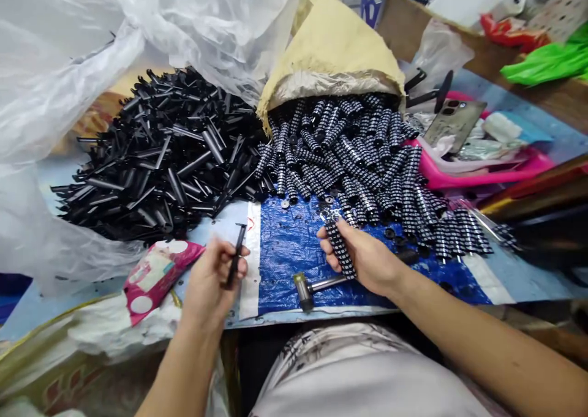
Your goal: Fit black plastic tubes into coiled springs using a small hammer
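My left hand pinches a slim black plastic piece with a short crossbar at its top end. In my right hand is a black-and-white patterned tube, tilted, its upper end pointing away from me. The two pieces are apart. Just below the tube, a small mallet with a metal handle lies on the blue sheet. Behind my left hand rises a big heap of loose black plastic pieces. Past my right hand spreads a pile of similar patterned tubes.
A yellow sack lies open behind the tubes. Clear plastic sheeting hangs around the black heap. A pink tray at right carries a phone. A pink packet lies left of my left hand.
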`<act>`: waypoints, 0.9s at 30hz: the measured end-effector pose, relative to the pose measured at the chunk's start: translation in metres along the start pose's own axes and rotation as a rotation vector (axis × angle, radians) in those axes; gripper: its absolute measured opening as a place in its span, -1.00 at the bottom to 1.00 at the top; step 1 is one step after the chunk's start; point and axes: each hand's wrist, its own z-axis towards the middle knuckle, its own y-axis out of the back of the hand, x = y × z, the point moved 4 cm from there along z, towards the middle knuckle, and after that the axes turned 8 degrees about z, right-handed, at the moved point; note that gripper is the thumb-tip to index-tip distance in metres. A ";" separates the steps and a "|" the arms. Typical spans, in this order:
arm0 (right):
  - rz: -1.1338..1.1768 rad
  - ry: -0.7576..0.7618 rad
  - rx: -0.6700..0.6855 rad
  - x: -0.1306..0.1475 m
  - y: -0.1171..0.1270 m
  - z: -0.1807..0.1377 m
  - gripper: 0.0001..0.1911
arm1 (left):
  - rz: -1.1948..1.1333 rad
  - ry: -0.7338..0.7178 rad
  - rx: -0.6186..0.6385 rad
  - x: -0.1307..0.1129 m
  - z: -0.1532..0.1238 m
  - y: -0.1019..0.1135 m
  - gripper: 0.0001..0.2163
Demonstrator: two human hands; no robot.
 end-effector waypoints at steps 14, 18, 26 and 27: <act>0.301 0.156 -0.127 -0.007 -0.018 -0.006 -0.48 | 0.165 -0.198 0.240 0.029 -0.041 -0.097 -0.75; 0.285 0.199 -0.123 -0.008 -0.028 0.001 -0.50 | 0.221 -0.325 0.237 0.028 -0.039 -0.116 -0.72; -0.867 0.896 0.257 0.021 -0.011 -0.027 0.18 | 0.196 -0.154 0.316 0.013 -0.041 -0.102 -0.74; -0.972 0.979 0.296 0.022 -0.010 -0.032 0.16 | 0.207 -0.142 0.321 0.012 -0.042 -0.100 -0.73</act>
